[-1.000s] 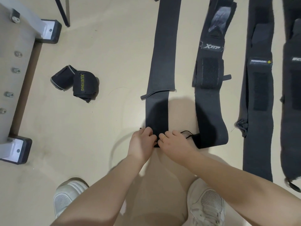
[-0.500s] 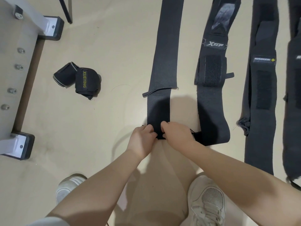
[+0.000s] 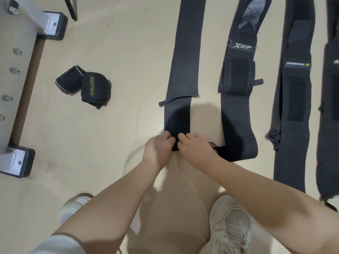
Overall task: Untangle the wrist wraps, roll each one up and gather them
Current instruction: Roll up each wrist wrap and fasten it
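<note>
left hand [image 3: 158,146] + right hand [image 3: 196,146]: grip pinched on near end of flat black elastic wrap [image 3: 185,61] | lies lengthwise on smooth beige floor [image 3: 119,134] | two rolled wraps [image 3: 83,85] left

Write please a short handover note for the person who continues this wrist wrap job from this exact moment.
Left hand and right hand: both pinch the near end of the plain black wrap, starting its roll.
Done: two rolled wraps lie together on the floor to the left, one with grey edging touching the XUEYING wrap.
Left: finish rolling this wrap. Then roll the XTEP wrap, the MANDEKLEAR wrap and a fourth strip at the right edge, all laid out flat and apart. Put every roll with the two finished ones.
</note>
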{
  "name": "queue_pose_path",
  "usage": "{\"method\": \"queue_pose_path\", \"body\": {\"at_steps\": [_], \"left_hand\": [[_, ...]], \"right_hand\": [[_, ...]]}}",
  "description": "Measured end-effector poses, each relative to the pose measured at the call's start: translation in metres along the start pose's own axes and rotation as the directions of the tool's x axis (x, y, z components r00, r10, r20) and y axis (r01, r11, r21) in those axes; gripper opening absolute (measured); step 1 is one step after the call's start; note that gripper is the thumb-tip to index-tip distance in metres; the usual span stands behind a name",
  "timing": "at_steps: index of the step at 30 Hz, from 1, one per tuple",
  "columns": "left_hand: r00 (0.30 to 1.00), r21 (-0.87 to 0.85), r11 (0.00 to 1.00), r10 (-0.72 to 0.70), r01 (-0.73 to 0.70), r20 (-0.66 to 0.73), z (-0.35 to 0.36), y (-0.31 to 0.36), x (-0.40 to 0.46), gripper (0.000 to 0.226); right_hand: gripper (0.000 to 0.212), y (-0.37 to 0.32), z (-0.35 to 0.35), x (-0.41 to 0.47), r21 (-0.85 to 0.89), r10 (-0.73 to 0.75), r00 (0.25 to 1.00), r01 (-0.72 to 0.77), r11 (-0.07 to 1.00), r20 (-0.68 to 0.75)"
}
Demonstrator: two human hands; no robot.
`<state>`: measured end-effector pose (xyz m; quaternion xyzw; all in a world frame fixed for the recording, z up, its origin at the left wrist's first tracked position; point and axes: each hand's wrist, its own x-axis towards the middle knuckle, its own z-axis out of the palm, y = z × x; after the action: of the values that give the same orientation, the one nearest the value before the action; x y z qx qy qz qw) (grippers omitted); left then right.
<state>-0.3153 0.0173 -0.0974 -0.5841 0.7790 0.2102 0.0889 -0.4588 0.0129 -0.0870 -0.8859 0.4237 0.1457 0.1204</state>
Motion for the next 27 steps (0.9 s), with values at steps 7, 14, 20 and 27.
{"method": "queue_pose_path", "body": {"at_steps": [7,14,20,27], "left_hand": [[0.979,0.030,0.991,0.131,-0.128,-0.159,0.007,-0.014,-0.005,0.023],[0.998,-0.041,0.999,-0.035,0.033,-0.056,-0.004,-0.003,0.010,0.017],[0.973,-0.249,0.958,-0.182,0.142,-0.144,-0.007,0.003,0.013,0.010],[0.977,-0.280,0.960,-0.052,-0.008,-0.205,-0.007,-0.011,0.012,0.026]], "right_hand": [[0.022,0.012,-0.006,0.018,0.312,0.304,0.933,-0.352,0.882,0.195],[0.026,0.015,-0.003,0.015,-0.007,0.138,0.990,-0.139,0.990,-0.038],[0.018,0.018,0.002,0.011,-0.083,-0.001,0.990,-0.010,0.996,-0.141],[0.026,0.026,-0.006,0.024,0.222,0.332,0.940,-0.341,0.913,0.078]]}}
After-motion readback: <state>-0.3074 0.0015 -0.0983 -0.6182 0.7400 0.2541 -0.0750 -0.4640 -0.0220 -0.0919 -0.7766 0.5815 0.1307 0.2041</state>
